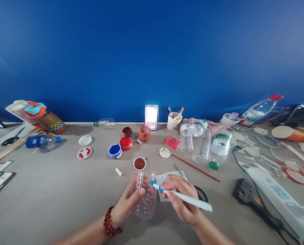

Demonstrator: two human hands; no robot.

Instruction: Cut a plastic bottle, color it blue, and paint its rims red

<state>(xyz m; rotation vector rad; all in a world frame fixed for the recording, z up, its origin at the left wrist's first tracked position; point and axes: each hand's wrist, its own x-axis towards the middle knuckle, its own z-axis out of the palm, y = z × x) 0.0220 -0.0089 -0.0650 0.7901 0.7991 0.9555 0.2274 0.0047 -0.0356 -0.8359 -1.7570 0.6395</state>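
My left hand (129, 196) is wrapped around a clear ribbed plastic bottle (147, 207), held upright near the table's front with its upper part looking cut. A wristband of red beads is on that wrist. Between the fingers and thumb of my right hand (179, 195) is a white marker (192, 200) with a blue collar. Its tip meets the bottle's upper right side, where a blue patch (152, 182) shows. Under and behind my right hand lie a white paper (164, 178) and scissors (202, 194), partly hidden.
Ahead stand a cup of brown paint (139, 163), a blue paint pot (115, 150) and a red one (125, 143). To the right lie a red-handled brush (195, 166), several clear bottles (203, 148), a glue gun (254, 200) and a power strip (276, 194). A water bottle (41, 141) lies left.
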